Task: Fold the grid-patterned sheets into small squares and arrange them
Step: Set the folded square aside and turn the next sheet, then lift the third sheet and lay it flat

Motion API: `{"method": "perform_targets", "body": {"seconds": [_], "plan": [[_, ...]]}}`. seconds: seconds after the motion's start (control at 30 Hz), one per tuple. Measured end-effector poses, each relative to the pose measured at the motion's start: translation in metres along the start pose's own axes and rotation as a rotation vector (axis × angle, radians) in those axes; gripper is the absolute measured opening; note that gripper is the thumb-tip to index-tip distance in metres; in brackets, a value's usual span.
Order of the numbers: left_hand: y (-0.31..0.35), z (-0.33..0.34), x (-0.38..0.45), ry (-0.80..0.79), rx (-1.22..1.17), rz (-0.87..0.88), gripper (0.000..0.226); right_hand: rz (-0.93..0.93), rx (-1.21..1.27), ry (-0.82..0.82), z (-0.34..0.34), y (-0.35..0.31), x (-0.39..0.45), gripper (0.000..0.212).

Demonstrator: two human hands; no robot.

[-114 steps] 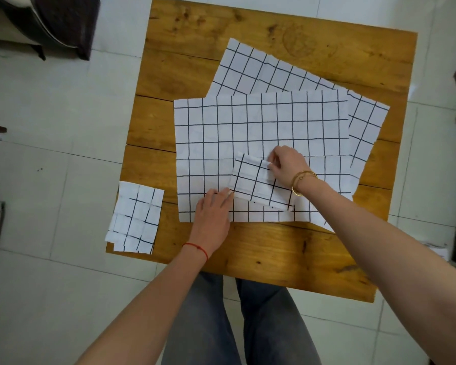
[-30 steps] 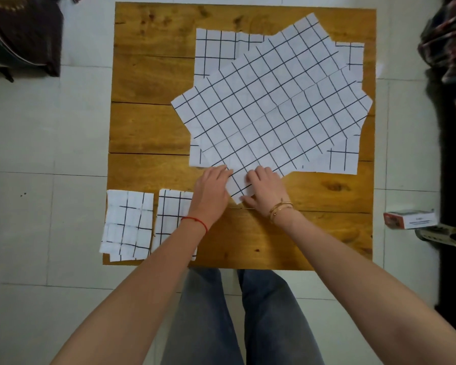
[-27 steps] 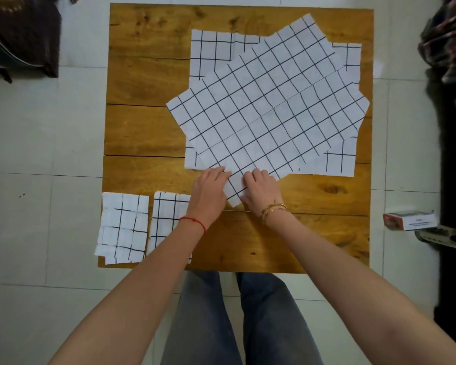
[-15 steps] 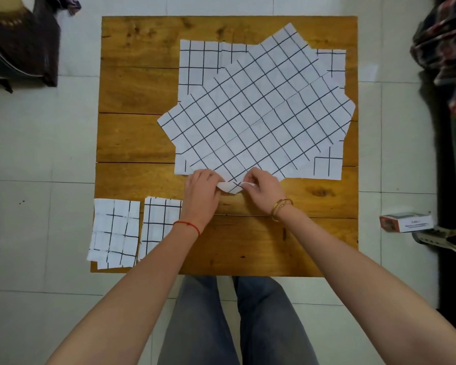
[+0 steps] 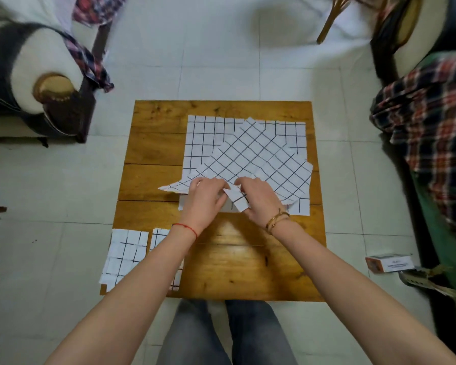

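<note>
Two hands (image 5: 203,198) lift gridded sheet (image 5: 250,156) (crumpled)

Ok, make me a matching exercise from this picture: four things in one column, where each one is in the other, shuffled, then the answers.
Things:
1. tilted grid sheet
2. folded squares
3. small box
4. red string bracelet

Places:
A. on the floor to the right of the table
B. near left corner of the table
C. on the left hand's wrist
D. near corner pinched up by both hands, the right hand included

Pairs: 1-D, 2-B, 3-A, 4-C
</note>
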State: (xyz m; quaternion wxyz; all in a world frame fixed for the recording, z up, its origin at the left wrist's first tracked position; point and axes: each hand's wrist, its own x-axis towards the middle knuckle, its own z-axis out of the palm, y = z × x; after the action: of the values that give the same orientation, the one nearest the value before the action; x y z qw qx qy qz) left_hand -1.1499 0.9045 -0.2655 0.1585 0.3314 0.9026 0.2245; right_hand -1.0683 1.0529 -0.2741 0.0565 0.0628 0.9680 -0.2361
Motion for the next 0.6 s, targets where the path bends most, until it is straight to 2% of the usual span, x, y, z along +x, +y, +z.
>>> {"method": "perform_targets", "body": {"seconds": [0.1, 0.17, 0.37, 0.6], "plan": [[0.022, -0.03, 0.0, 0.048, 0.002, 0.042, 0.014, -0.022, -0.036, 0.047, -0.039, -0.008, 0.0, 0.032], [0.035, -0.05, 0.0, 0.073, -0.002, 0.061, 0.014, -0.007, -0.013, 0.105, -0.064, -0.013, -0.001, 0.031], [0.052, -0.103, -0.003, 0.113, 0.04, 0.067, 0.011, 0.067, 0.202, 0.2, -0.123, -0.015, -0.005, 0.013], [0.065, -0.161, -0.011, 0.181, 0.08, 0.077, 0.005, 0.117, 0.39, 0.264, -0.193, -0.015, -0.014, 0.022]]}}
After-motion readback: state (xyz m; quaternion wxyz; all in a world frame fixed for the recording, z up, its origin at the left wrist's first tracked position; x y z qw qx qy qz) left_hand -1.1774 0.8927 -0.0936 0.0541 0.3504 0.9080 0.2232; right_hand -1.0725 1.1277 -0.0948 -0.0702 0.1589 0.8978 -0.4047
